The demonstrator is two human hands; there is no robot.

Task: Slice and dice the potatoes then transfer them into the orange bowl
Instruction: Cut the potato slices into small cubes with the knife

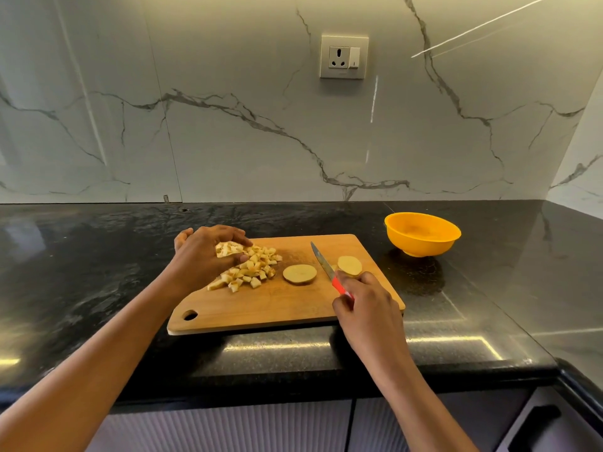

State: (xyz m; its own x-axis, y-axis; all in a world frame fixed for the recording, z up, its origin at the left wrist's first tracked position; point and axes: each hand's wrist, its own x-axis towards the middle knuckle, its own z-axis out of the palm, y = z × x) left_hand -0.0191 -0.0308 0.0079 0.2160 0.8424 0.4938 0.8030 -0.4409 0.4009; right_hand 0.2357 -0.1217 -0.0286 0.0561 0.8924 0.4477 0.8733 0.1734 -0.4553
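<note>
A wooden cutting board [293, 308] lies on the black counter. On its left part is a heap of diced potato [253, 270]. My left hand [202, 256] curls over the heap's far side and holds a handful of dice between fingers and thumb. Two round potato slices lie flat on the board, one in the middle [299, 274] and one further right [349, 265]. My right hand [362, 308] grips the red handle of a knife [321, 260], whose blade points away between the two slices. The orange bowl [422, 233] stands off the board at the back right and looks empty.
The black stone counter [98, 256] runs to a marble wall with a socket [344, 57] behind. The counter's front edge is close below the board, with cabinet fronts [228, 429] underneath. A side wall closes the corner at the right.
</note>
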